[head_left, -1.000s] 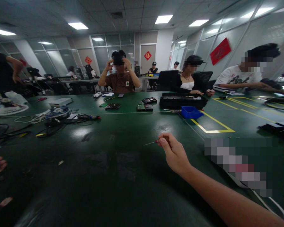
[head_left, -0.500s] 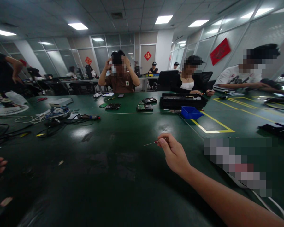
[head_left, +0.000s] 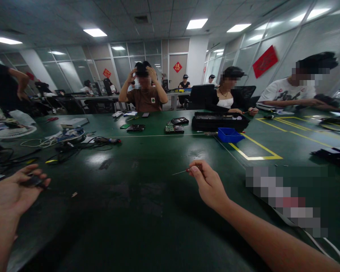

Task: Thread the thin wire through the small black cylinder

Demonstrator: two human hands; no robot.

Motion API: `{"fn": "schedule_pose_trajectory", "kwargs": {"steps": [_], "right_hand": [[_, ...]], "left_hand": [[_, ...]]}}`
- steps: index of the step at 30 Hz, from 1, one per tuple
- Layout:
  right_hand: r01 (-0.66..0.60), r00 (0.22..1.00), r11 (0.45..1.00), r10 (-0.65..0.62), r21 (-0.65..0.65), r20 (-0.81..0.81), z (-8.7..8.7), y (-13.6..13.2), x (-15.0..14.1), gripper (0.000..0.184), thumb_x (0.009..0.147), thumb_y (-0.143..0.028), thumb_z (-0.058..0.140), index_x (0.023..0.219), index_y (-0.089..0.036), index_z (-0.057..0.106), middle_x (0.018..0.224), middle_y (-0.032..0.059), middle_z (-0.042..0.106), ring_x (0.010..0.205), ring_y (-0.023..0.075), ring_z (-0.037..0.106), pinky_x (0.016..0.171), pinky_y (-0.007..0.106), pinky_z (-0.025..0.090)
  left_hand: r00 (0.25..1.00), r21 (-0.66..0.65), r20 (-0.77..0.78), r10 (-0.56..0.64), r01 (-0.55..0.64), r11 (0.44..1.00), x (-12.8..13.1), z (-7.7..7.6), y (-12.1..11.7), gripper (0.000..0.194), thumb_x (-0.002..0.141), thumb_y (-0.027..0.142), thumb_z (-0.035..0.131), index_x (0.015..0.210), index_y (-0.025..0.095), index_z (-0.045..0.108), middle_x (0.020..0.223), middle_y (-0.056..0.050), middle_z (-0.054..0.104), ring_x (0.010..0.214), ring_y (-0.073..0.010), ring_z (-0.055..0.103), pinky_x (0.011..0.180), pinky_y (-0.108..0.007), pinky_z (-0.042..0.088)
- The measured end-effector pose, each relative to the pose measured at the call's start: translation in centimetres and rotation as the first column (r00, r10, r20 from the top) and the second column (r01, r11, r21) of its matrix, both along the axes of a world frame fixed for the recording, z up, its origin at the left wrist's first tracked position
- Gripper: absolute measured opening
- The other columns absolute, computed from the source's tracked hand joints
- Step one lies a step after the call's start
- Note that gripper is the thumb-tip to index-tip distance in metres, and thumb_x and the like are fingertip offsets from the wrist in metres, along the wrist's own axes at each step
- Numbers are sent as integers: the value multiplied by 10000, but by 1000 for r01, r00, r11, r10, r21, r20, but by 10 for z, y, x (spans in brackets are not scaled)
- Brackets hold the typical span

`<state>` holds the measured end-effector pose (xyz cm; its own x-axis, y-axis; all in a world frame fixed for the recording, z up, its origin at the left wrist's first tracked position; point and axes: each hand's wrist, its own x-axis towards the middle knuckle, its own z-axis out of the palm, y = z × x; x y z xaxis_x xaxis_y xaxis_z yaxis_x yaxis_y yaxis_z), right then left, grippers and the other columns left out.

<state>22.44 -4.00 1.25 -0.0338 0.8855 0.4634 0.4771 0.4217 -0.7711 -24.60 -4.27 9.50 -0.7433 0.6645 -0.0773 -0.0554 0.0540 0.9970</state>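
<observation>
My right hand (head_left: 209,185) is closed around a thin screwdriver (head_left: 179,172) with a reddish handle, its metal shaft pointing left above the green table (head_left: 164,245). At the left edge, my left hand (head_left: 10,196) is turned partly palm up, its fingers curled about a small dark object (head_left: 33,180). That object is blurred, and I cannot make out its kind. A small pale scrap (head_left: 74,194) lies on the table to the right of my left hand.
Hard drives (head_left: 136,127) lie toward the far side, near a black tray (head_left: 204,122) and a blue bin (head_left: 230,135). Tangled cables (head_left: 65,145) spread at the left. A blurred-out item (head_left: 286,200) lies right of my arm. Several people sit or stand around.
My left hand has come further into view from the left edge, moving right and up with the dark object. My right hand and the screwdriver have hardly moved.
</observation>
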Motion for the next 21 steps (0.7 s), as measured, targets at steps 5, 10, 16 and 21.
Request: {"fn": "schedule_pose_trajectory", "kwargs": {"steps": [5, 10, 16, 21], "right_hand": [[-8, 1000, 1000, 8, -3, -8, 1, 0, 0, 214, 1022, -391, 436, 1036, -234, 580, 905, 36, 679, 838, 201, 667, 736, 336, 505], [-13, 1000, 1000, 14, -27, 21, 3, -1, 1, 211, 1015, -405, 455, 1056, -238, 578, 919, 40, 683, 853, 207, 668, 740, 341, 502], [-37, 999, 998, 37, -51, -13, 4, -2, 1, 218, 1008, -402, 465, 1064, -244, 604, 930, 37, 703, 871, 211, 679, 751, 341, 515], [-9, 1000, 999, 9, -47, -6, 6, -1, 1, 267, 985, -446, 512, 896, -225, 633, 743, 9, 665, 712, 192, 653, 665, 319, 492]], "left_hand": [[942, 97, 249, -224, 206, 974, 63, -2, 15, 269, 706, -28, 418, 829, 121, 605, 636, 8, 556, 673, -111, 531, 744, -277, 496], [735, 131, 200, -648, 635, 761, 134, -29, 27, 372, 704, 58, 570, 1062, 155, 601, 850, -12, 614, 794, -150, 583, 713, -255, 488], [553, -76, -155, -819, 820, 568, 215, -51, 37, 492, 732, 37, 639, 1204, 163, 582, 1110, -81, 663, 1018, -189, 618, 964, -341, 459], [361, -90, -287, -887, 912, 400, 258, -67, 41, 423, 777, 60, 683, 1179, 190, 658, 1214, -87, 676, 1101, -212, 633, 1056, -398, 448]]}}
